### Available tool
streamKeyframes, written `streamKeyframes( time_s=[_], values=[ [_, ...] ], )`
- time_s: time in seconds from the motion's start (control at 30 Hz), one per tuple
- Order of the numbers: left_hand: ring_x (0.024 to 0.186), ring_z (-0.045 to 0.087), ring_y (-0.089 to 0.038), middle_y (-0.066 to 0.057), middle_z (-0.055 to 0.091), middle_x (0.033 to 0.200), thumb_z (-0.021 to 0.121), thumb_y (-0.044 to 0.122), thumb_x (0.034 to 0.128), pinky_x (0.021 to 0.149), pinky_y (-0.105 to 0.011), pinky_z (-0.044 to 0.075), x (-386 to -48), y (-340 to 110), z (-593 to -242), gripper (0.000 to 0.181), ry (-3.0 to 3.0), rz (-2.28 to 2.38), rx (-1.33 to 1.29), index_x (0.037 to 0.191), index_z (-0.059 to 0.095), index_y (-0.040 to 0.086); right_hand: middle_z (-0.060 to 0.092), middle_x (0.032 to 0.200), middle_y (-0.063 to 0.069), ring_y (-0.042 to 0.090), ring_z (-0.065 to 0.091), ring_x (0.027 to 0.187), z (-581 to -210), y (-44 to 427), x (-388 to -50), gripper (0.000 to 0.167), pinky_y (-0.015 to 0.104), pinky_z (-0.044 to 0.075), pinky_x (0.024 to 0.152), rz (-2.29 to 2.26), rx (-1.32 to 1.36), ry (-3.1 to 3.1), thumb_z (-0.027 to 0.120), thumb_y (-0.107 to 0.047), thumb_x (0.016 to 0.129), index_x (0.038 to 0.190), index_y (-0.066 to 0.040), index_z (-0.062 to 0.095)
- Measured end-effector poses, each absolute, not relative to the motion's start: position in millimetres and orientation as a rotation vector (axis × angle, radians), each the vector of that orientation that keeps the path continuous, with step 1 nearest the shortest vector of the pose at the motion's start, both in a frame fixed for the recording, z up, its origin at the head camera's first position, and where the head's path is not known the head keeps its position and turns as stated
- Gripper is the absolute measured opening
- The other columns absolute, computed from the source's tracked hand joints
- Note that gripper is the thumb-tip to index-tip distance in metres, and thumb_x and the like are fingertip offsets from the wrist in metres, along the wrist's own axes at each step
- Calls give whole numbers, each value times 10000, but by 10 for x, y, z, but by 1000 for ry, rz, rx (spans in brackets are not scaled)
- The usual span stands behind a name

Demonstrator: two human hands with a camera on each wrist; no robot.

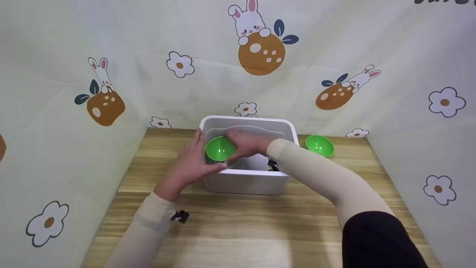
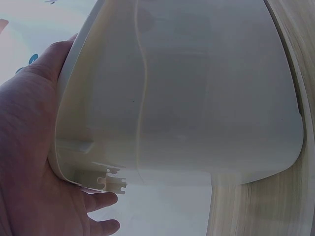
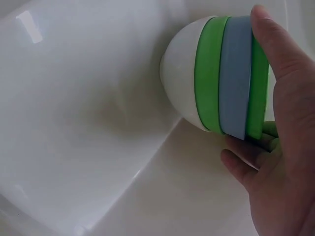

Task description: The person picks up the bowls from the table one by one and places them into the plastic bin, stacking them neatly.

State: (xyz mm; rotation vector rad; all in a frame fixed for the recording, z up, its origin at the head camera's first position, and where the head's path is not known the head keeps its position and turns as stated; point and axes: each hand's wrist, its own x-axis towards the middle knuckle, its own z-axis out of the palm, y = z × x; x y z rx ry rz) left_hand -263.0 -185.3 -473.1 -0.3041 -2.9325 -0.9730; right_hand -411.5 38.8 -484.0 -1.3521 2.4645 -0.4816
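My right hand (image 1: 247,143) reaches into a white plastic bin (image 1: 245,182) and grips a stack of nested bowls (image 3: 221,73). In the right wrist view the stack shows white, green, blue and green bands, thumb on one side, fingers on the other. The green inside of the top bowl (image 1: 219,149) faces up in the head view, near the bin's left wall. My left hand (image 1: 189,163) holds the bin's front left corner, thumb over the front rim and fingers along the left outer side; the left wrist view shows this hand (image 2: 34,137) against the rim.
A separate green bowl (image 1: 319,145) stands on the wooden table (image 1: 238,227), right of the bin and close to the back wall. Printed cloth walls (image 1: 208,89) with rabbits and flowers enclose the table at the back and both sides.
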Motion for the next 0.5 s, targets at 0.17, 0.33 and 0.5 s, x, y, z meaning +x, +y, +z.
streamKeyframes(
  time_s=[0.17,0.33,0.5],
  values=[
    [1640,204,-529,-178,-10,1852,733,940,760,1292,-710,222,-2632,-1849,-4727,1522,-2940,-969,-289,1768,60,20,554,1480,215,319,542,1351,-4835,384,-4105,1053,411,426,1209,-475,-1333,2446,969,-425,864,1612,57,406],
    [1633,221,-536,-191,15,1849,747,929,758,1279,-728,239,-2624,-1846,-4716,1520,-2926,-961,-297,1767,76,12,552,1490,219,322,538,1369,-4837,381,-4111,1064,416,419,1219,-476,-1328,2438,976,-408,861,1620,59,395],
    [1637,212,-534,-187,11,1850,745,929,761,1280,-729,231,-2618,-1847,-4719,1518,-2928,-958,-297,1765,78,6,576,1449,216,314,559,1322,-4836,376,-4114,1048,413,449,1188,-474,-1338,2438,978,-413,856,1598,69,418]
  ],
)
